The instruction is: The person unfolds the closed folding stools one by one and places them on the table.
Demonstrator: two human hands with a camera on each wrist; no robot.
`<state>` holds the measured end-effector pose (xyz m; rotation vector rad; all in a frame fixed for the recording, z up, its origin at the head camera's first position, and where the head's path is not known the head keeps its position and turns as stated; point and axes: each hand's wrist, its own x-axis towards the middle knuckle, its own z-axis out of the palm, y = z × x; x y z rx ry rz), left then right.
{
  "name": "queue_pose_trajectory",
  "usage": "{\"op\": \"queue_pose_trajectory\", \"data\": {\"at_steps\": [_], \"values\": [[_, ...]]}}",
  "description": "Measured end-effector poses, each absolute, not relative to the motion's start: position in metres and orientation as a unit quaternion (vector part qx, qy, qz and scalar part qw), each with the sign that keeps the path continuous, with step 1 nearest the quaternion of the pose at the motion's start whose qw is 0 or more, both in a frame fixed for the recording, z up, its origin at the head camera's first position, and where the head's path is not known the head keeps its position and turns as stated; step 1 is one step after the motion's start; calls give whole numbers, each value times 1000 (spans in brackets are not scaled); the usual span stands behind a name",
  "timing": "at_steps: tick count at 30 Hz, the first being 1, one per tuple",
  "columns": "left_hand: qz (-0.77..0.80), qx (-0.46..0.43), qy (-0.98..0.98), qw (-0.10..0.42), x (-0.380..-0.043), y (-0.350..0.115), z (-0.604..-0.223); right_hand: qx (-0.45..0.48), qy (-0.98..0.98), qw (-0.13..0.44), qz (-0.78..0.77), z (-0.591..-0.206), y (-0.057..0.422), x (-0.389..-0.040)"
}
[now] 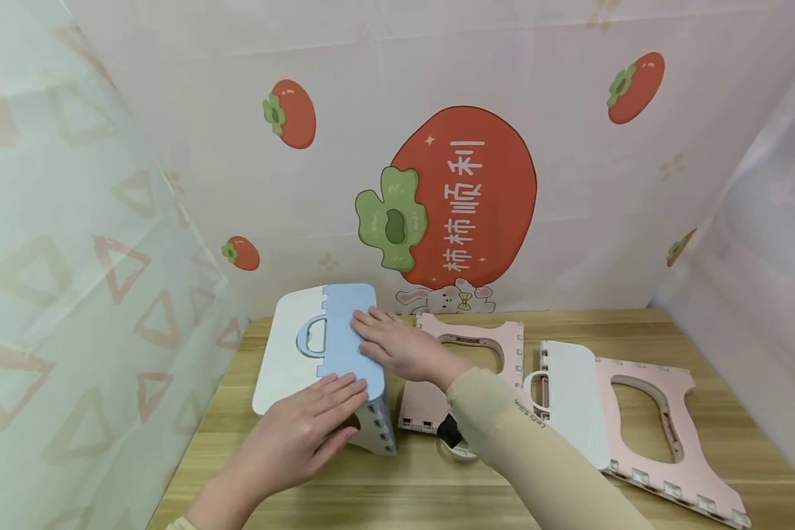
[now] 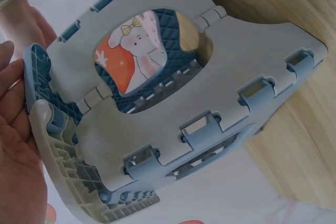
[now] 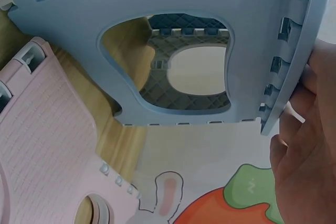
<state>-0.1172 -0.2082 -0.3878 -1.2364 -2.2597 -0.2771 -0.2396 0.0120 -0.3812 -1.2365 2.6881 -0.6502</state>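
A white and blue folding step stool (image 1: 346, 346) stands unfolded at the left of the table, its handle loop lying in the middle of the seat. My left hand (image 1: 298, 434) rests on the near edge of the seat, fingers extended. Across the blue half lies my right hand (image 1: 404, 347), also with straight fingers. From below, the left wrist view shows the stool's grey-white side panel (image 2: 152, 129) with blue hinges, and the left palm (image 2: 18, 150) against the seat rim. In the right wrist view, the blue side panel (image 3: 247, 56) stands upright beside the right hand (image 3: 307, 156).
A pink folding stool (image 1: 469, 329) lies on the wooden table (image 1: 397, 497) just right of the standing one, partly behind my right arm. Farther right lies a pink and white stool (image 1: 576, 405). Printed cloth (image 1: 570, 243) hangs behind and along both sides.
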Motion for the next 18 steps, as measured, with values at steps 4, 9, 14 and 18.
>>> {"op": "queue_pose_trajectory", "data": {"at_steps": [4,9,14,18], "values": [[-114,-458,-835,284,-117,-211,-389,-410,887,50,-206,-382,11,-238],[-131,-450,-828,308,-117,-216,-389,-412,891,35,-190,-382,8,-235],[-149,-443,-818,335,-118,-223,-390,-411,893,27,-180,-380,7,-231],[-158,-431,-813,359,-119,-229,-392,-422,890,22,-172,-381,6,-229]]}}
